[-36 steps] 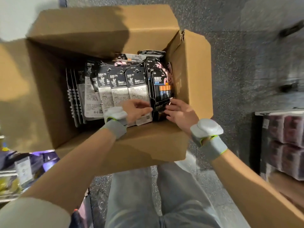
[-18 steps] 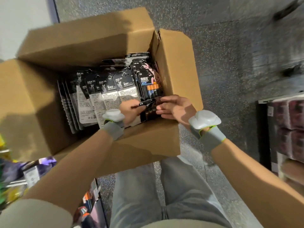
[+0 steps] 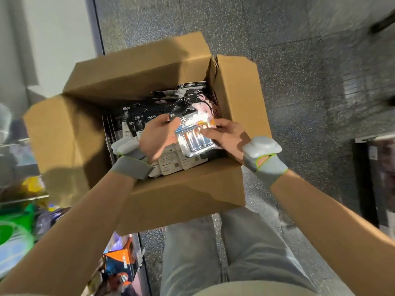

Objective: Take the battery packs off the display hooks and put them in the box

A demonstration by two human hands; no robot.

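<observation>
An open cardboard box [image 3: 183,191] stands on the floor in front of my knees, its flaps spread. Inside stand rows of black battery packs [image 3: 136,120], several marked AAA and AA. Above the box's right half I hold one shiny blister battery pack [image 3: 193,133], tilted up and catching the light. My left hand [image 3: 158,137] grips its left edge and top corner. My right hand [image 3: 226,136] pinches its right side, fingers across the blister. Both wrists wear grey bands with white sensors.
Grey speckled floor [image 3: 299,82] surrounds the box. On the left is shelving with coloured goods, including an orange box [image 3: 119,259] and green items [image 3: 15,223]. A dark shelf unit [image 3: 376,178] stands at the right edge. My legs in grey trousers [image 3: 213,253] are below.
Both hands have lifted one battery pack up from the box's right corner, so it now faces me. The view has shifted, and the box sits more central.
</observation>
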